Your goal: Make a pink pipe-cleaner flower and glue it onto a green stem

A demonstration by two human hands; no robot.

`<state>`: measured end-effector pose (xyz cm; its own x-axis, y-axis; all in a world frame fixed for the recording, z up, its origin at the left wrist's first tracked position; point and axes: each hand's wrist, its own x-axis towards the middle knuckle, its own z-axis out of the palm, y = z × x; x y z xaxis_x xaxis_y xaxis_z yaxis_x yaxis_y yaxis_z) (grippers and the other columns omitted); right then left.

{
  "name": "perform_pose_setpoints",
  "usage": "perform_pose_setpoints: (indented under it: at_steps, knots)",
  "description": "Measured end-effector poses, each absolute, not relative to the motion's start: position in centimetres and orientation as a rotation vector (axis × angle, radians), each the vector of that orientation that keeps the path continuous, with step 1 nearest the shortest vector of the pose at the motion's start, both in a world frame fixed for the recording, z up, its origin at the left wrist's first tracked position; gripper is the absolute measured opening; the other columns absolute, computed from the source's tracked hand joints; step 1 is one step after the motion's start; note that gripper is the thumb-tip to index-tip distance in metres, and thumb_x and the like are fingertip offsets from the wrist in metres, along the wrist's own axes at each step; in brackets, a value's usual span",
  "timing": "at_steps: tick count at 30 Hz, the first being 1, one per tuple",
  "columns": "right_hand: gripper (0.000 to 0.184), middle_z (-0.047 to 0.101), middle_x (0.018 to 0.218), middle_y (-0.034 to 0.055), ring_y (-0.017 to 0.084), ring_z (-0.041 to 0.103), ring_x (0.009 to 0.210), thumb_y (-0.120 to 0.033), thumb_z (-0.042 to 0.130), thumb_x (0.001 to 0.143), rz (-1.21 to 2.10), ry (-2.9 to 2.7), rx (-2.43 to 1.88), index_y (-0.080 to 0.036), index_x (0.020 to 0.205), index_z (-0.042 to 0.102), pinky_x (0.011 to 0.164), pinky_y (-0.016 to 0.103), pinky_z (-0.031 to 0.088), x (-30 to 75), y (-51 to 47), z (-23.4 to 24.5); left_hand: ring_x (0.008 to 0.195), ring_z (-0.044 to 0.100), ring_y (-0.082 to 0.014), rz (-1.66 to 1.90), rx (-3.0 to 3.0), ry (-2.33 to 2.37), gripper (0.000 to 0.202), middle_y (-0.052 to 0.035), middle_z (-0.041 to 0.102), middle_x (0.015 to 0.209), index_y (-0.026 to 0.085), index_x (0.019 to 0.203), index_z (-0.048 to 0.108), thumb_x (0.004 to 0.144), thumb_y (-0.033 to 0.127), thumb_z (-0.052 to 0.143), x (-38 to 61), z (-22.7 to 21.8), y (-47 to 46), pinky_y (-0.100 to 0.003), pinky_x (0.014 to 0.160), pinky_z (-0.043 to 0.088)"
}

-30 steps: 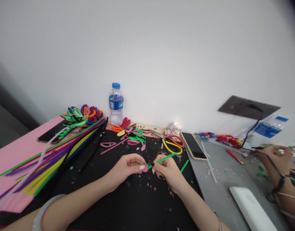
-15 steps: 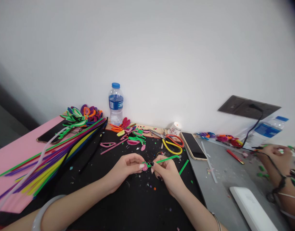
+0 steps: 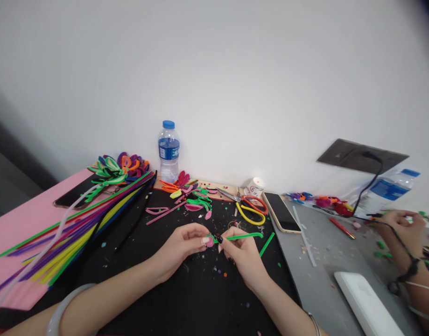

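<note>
Between the fingertips of my left hand (image 3: 191, 240) is a small pink piece (image 3: 209, 241) with a bit of green at its edge. My right hand (image 3: 240, 252) pinches a green pipe cleaner (image 3: 247, 235) close to that pink piece; its hooked free end sticks out to the right. Both hands are closed and nearly touching, just over the black mat (image 3: 200, 303). Where the green stem meets the pink piece is partly hidden by my fingers. A short green pipe cleaner (image 3: 267, 244) lies on the mat right of my right hand.
Scissors (image 3: 252, 207), a paper cup (image 3: 255, 187) and a phone (image 3: 281, 212) lie beyond my right hand. Loose pipe cleaners (image 3: 84, 224) spread at left. A water bottle (image 3: 168, 151) stands by the wall. Another person's hand (image 3: 405, 231) works at right, near a white box (image 3: 368, 303).
The green pipe cleaner's free end has swung slightly down and to the right. My two hands stay almost in place, still pinching.
</note>
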<state>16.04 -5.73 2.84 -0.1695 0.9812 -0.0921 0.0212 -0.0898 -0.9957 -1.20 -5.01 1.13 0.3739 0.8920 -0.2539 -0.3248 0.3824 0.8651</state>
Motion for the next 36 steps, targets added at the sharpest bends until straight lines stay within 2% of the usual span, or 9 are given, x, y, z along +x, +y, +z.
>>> perform_pose_setpoints:
  at_steps: [9,17,22,30,36]
  knots:
    - [0.018,0.054,0.058,-0.0014,0.008,0.038,0.047,-0.024,0.064,0.075,1.323,-1.345,-1.181,-0.015,0.061,0.059,0.045,0.021,0.029,16.1,-5.9,2.3,0.074,0.058,-0.0097,0.92,0.747,0.781,0.014,0.0001,0.064,0.076,0.015,0.081,0.065,0.069,0.019,0.073,-1.2,0.9,-4.9,-0.02,0.072,0.044]
    - [0.017,0.063,0.066,0.0024,0.012,0.05,0.056,-0.025,0.064,0.076,1.226,-1.466,-1.212,-0.016,0.062,0.066,0.052,0.022,0.037,16.2,-5.9,3.0,0.077,0.059,-0.0105,0.933,0.724,0.759,0.016,-0.0013,0.065,0.08,0.016,0.084,0.066,0.07,0.02,0.073,-1.4,0.6,-4.7,-0.021,0.075,0.045]
    - [0.02,0.06,0.063,0.0012,0.011,0.044,0.051,-0.027,0.057,0.079,1.16,-1.568,-1.232,-0.016,0.066,0.066,0.047,0.022,0.032,16.6,-5.7,3.1,0.078,0.059,-0.0111,0.924,0.737,0.784,0.019,-0.0013,0.065,0.081,0.017,0.086,0.066,0.069,0.022,0.074,-1.4,1.1,-4.6,-0.022,0.075,0.045]
    - [0.018,0.054,0.061,-0.0004,0.012,0.045,0.051,-0.034,0.058,0.078,1.055,-1.551,-1.287,-0.017,0.08,0.06,0.046,0.023,0.033,17.3,-5.1,2.6,0.076,0.059,-0.0122,0.849,0.818,0.796,0.022,-0.0014,0.065,0.086,0.019,0.087,0.066,0.067,0.024,0.073,-1.4,1.0,-4.8,-0.024,0.074,0.046]
    - [0.018,0.053,0.06,-0.0012,0.011,0.042,0.051,-0.035,0.058,0.078,1.118,-1.543,-1.238,-0.017,0.077,0.059,0.047,0.023,0.032,17.7,-4.5,2.7,0.07,0.058,-0.0109,0.824,0.874,0.824,0.023,-0.0009,0.066,0.081,0.018,0.085,0.066,0.065,0.026,0.075,-1.2,0.8,-4.8,-0.024,0.069,0.046]
